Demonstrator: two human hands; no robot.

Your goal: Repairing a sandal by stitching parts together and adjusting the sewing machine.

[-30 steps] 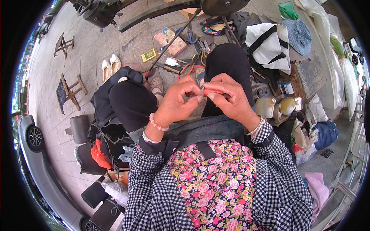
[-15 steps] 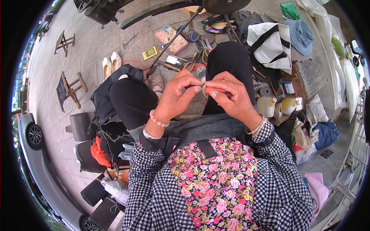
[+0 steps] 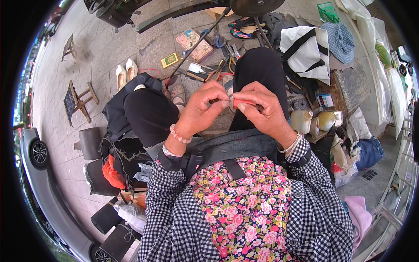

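Observation:
Both my hands are raised over my lap, fingertips close together. My right hand (image 3: 265, 108) grips a small red object (image 3: 243, 102) between thumb and fingers; it looks like a short roll or folded piece, partly hidden by them. Just left of it, my left hand (image 3: 203, 108) is closed in a pinch, thumb near the curled forefinger. Whatever lies between those fingertips is too small to make out. The two hands stay slightly apart.
A dark machine (image 3: 257, 5) with a long arm stands ahead. Hand tools (image 3: 200, 72) lie before my feet. White shoes (image 3: 126, 73) and a folding stool (image 3: 79, 102) are at left. At right are a white bag (image 3: 301, 52) and yellowish bottles (image 3: 301, 120).
My left fingertips have shifted slightly, with the thumb and forefinger posed a little differently. My right hand keeps its hold. A blurred grey shape has appeared beside the far stool.

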